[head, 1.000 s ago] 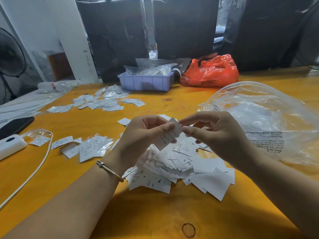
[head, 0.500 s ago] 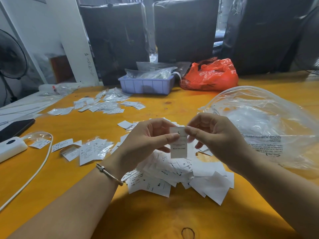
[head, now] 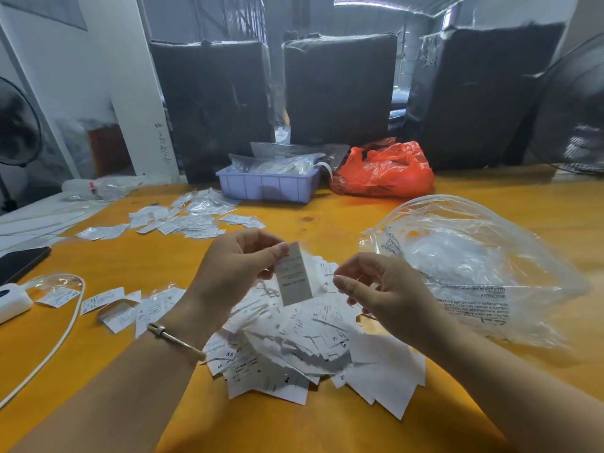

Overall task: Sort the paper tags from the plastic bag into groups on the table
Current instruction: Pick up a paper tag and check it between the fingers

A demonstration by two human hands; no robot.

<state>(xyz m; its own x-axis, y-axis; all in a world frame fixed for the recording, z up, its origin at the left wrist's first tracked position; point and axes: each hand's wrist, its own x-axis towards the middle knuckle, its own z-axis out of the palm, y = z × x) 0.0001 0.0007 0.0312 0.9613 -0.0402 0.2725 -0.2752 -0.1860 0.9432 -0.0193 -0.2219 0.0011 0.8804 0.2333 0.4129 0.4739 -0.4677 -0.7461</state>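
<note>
tag (head: 295, 277) print blurred, phone (head: 19, 263) cut off left

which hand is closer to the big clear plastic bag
Right. The right hand hovers just beside the clear plastic bag's near-left edge, apart from it. The left hand is farther left, holding up a paper tag above the pile.
</note>
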